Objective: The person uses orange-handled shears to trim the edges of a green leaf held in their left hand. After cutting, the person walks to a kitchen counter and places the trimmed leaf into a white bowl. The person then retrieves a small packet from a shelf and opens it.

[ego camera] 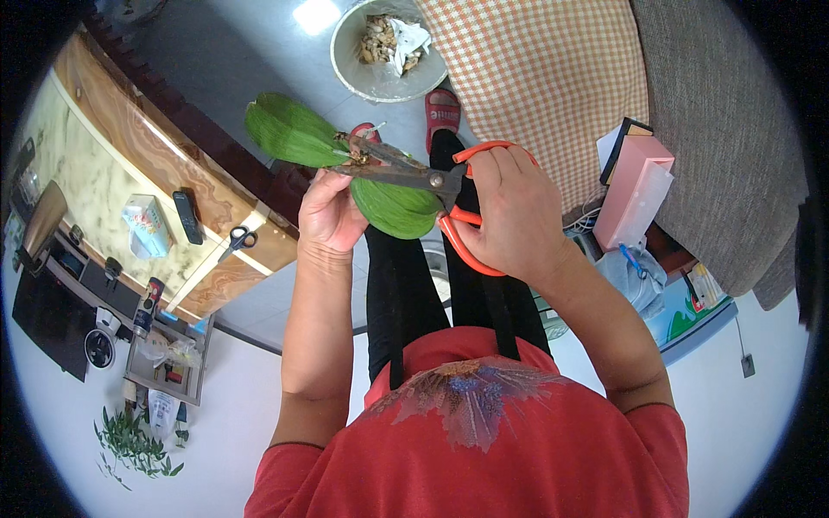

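In front of me my left hand (333, 210) holds a plant with broad green leaves (291, 133), one pointing away to the left and another below the blades. Its short stem and a few pale root stubs show between the leaves. My right hand (515, 207) grips large scissors (401, 173) by their orange-covered handles. The rusty blades are parted, with the stem and roots at their tips. Whether the blades touch the stem, I cannot tell. The fingers of my left hand are partly hidden behind the plant.
A lined waste bin (343, 71) with dry scraps and white tissue stands ahead. A checked cloth (544, 78) covers the seat on the right, near a pink box (631, 194). On the marble-patterned table (110, 129) lie black scissors (239, 239), a remote control (188, 217) and a tissue pack (147, 226).
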A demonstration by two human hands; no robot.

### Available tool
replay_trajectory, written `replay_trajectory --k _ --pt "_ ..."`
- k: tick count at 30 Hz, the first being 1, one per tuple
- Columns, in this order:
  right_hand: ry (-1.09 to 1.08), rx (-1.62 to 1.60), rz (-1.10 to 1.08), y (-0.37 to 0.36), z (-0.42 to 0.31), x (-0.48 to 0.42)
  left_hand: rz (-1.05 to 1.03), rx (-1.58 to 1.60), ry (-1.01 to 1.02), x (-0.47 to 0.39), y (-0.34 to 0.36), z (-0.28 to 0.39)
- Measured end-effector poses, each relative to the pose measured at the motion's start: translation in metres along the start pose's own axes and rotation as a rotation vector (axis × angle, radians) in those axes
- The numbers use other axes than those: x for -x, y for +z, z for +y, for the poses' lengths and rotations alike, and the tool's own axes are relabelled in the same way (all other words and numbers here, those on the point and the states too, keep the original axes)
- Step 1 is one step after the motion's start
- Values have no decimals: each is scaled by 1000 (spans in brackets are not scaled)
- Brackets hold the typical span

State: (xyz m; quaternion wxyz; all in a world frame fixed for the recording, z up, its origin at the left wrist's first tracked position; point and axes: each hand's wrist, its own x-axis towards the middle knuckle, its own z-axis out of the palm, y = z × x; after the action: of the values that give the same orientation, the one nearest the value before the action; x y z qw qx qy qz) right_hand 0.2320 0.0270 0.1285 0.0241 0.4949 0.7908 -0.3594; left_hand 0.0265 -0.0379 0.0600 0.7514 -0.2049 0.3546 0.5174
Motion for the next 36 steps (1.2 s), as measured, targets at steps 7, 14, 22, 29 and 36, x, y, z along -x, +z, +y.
replay_trajectory --k 7,14,22,29,36 --pt "-10 19 -25 1 1 2 17 -15 8 3 5 1" --pt "-3 62 -65 5 5 3 26 -46 2 4 6 1" --pt "-11 62 -29 15 15 7 23 -41 -43 5 10 -4" --pt "-28 42 -1 16 16 5 37 -33 -49 7 7 -6" --pt "-47 50 10 20 21 5 37 -34 -61 6 8 -7"
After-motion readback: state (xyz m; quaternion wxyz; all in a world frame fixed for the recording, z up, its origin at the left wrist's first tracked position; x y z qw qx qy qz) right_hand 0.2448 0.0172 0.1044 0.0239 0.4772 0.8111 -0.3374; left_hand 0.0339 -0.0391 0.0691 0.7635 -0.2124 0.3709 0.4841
